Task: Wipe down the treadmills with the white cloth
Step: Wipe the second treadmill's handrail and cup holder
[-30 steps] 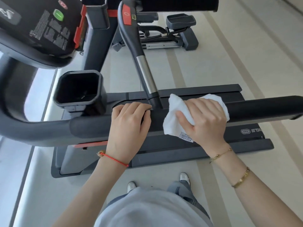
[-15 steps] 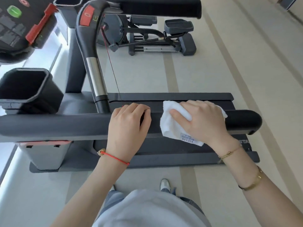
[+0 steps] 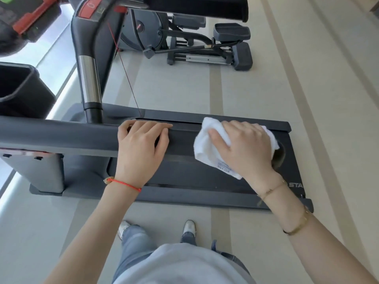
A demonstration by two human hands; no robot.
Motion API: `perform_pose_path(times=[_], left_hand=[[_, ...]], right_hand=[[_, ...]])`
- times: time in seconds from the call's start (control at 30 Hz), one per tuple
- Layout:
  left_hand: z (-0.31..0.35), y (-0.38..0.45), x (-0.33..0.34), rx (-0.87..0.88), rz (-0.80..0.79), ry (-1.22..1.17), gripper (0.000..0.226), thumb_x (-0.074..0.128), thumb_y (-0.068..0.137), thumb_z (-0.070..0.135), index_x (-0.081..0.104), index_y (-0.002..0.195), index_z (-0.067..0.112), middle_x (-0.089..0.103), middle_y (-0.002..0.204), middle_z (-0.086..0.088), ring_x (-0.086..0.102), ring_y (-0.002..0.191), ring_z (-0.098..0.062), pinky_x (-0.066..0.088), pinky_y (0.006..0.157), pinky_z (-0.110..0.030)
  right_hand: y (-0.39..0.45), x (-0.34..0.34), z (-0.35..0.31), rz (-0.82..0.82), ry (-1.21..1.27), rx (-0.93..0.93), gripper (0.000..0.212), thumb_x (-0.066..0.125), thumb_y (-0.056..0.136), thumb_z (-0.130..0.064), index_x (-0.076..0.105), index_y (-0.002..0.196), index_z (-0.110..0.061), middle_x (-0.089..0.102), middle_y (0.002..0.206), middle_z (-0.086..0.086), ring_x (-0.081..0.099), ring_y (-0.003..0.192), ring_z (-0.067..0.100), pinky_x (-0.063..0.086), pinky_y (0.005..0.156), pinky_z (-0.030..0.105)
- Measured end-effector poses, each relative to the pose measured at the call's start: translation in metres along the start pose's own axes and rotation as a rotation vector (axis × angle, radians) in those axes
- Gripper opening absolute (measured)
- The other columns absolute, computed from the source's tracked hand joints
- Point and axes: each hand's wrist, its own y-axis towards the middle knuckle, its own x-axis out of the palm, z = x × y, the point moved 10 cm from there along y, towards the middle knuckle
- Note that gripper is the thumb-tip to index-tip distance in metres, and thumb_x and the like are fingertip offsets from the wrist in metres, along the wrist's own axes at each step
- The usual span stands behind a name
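Rightward along the handrail (image 3: 61,138) slides the right hand (image 3: 246,149), now covering its end.
White cloth (image 3: 207,146) wraps beneath curled right fingers (image 3: 217,138); left hand (image 3: 140,152) grips rail; fingertips hidden.

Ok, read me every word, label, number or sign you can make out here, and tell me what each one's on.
"STA": white letters on the dark grey treadmill deck by the right wrist; the rest is cut off by the arm.
Small blue-printed tag on the white cloth under the right hand: too blurred to read.
Round symbol on the red button of the upright handle: a sign, not legible text.
Green mark on the black console at top left: unreadable.
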Motion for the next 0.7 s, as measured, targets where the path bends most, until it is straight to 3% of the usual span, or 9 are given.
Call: perform_pose_path(times=[0.1, 0.2, 0.3, 0.4, 0.47, 0.53, 0.6, 0.7], left_hand=[[0.0, 0.0, 0.0, -0.017, 0.036, 0.012, 0.03, 0.042, 0.101, 0.022, 0.072, 0.102, 0.024, 0.072, 0.096, 0.011, 0.063, 0.092, -0.016, 0.032, 0.103, -0.038], [-0.001, 0.0, 0.001, -0.023, 0.046, 0.029, 0.032, 0.041, 0.101, 0.023, 0.072, 0.1, 0.025, 0.072, 0.095, 0.012, 0.062, 0.091, -0.015, 0.03, 0.101, -0.036], [-0.002, 0.0, 0.001, -0.026, 0.046, 0.031, 0.033, 0.039, 0.101, 0.024, 0.072, 0.1, 0.026, 0.072, 0.095, 0.012, 0.062, 0.092, -0.014, 0.029, 0.101, -0.034], [-0.003, 0.0, 0.001, -0.035, 0.039, 0.034, 0.031, 0.04, 0.101, 0.024, 0.072, 0.1, 0.025, 0.071, 0.095, 0.012, 0.062, 0.092, -0.015, 0.03, 0.101, -0.034], [-0.001, 0.0, 0.001, -0.046, 0.037, 0.031, 0.03, 0.042, 0.1, 0.021, 0.072, 0.098, 0.023, 0.072, 0.093, 0.01, 0.062, 0.091, -0.017, 0.031, 0.1, -0.036], [0.003, 0.002, 0.003, -0.047, 0.025, 0.013, 0.027, 0.045, 0.099, 0.018, 0.071, 0.094, 0.019, 0.072, 0.091, 0.007, 0.063, 0.09, -0.02, 0.033, 0.098, -0.036], [0.011, 0.005, 0.006, -0.03, -0.01, -0.019, 0.026, 0.046, 0.099, 0.017, 0.071, 0.092, 0.016, 0.071, 0.089, 0.005, 0.063, 0.088, -0.022, 0.035, 0.096, -0.036], [0.027, 0.01, 0.015, 0.02, -0.08, -0.067, 0.024, 0.047, 0.098, 0.015, 0.07, 0.093, 0.014, 0.071, 0.091, 0.004, 0.062, 0.086, -0.023, 0.037, 0.095, -0.036]], right_hand=[[0.016, 0.019, -0.027, -0.141, 0.017, -0.089, 0.041, 0.037, 0.095, -0.046, 0.043, 0.063, -0.021, 0.046, 0.055, -0.006, 0.041, 0.049, 0.02, 0.024, 0.054, 0.029], [0.016, 0.017, -0.044, -0.101, 0.079, -0.142, 0.04, 0.042, 0.097, -0.046, 0.05, 0.068, -0.02, 0.054, 0.06, -0.003, 0.047, 0.053, 0.022, 0.03, 0.053, 0.031], [-0.005, 0.008, -0.047, -0.019, 0.142, -0.215, 0.036, 0.041, 0.101, -0.043, 0.067, 0.097, -0.018, 0.066, 0.086, -0.002, 0.06, 0.076, 0.024, 0.045, 0.072, 0.039], [-0.024, -0.002, -0.036, 0.069, 0.141, -0.248, 0.032, 0.052, 0.098, -0.039, 0.066, 0.118, -0.019, 0.067, 0.111, -0.003, 0.063, 0.099, 0.023, 0.046, 0.09, 0.039], [-0.024, -0.004, -0.023, 0.066, 0.12, -0.195, 0.035, 0.051, 0.098, -0.047, 0.068, 0.113, -0.021, 0.068, 0.104, -0.004, 0.063, 0.094, 0.021, 0.046, 0.086, 0.037], [-0.013, -0.001, -0.011, 0.002, 0.076, -0.093, 0.041, 0.042, 0.097, -0.055, 0.068, 0.092, -0.024, 0.066, 0.082, -0.006, 0.06, 0.077, 0.021, 0.043, 0.074, 0.034], [0.004, 0.013, 0.003, -0.152, 0.048, 0.029, 0.049, 0.034, 0.094, -0.061, 0.057, 0.069, -0.025, 0.054, 0.063, -0.007, 0.053, 0.063, 0.022, 0.033, 0.059, 0.033], [0.015, 0.037, 0.014, -0.352, 0.041, 0.115, 0.054, 0.027, 0.09, -0.063, 0.048, 0.061, -0.023, 0.049, 0.056, -0.007, 0.051, 0.058, 0.023, 0.021, 0.049, 0.029]])
